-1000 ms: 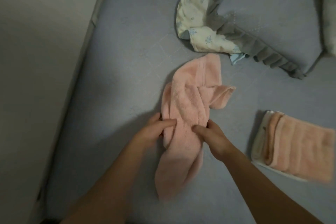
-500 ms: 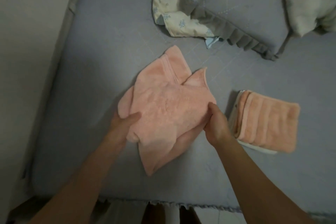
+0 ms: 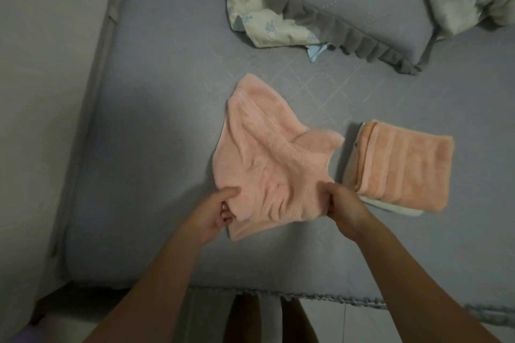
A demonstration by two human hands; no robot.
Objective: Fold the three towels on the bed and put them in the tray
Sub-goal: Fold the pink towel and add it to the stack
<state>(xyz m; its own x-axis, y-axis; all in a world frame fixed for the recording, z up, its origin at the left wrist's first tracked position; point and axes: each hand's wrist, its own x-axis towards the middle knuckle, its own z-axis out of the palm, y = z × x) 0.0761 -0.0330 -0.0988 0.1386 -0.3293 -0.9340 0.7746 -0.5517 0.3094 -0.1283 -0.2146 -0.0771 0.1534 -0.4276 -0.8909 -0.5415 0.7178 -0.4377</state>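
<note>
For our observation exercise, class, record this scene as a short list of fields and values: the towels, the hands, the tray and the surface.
surface: grey bed
towel in hand: pink towel, partly folded, uneven, lying on the bed
left hand: grips the towel's near left edge
right hand: pinches the towel's near right edge
folded stack: orange towel over a white one, to the right of the pink towel
tray: not in view

Just one view here, head-mounted, looking steeply down and forward over the near edge of the bed (image 3: 156,125). Sitting fairly close, both forearms reaching up from the bottom of the frame. Catching the wall (image 3: 47,92) along the left, pillows (image 3: 362,8) across the upper right.
</note>
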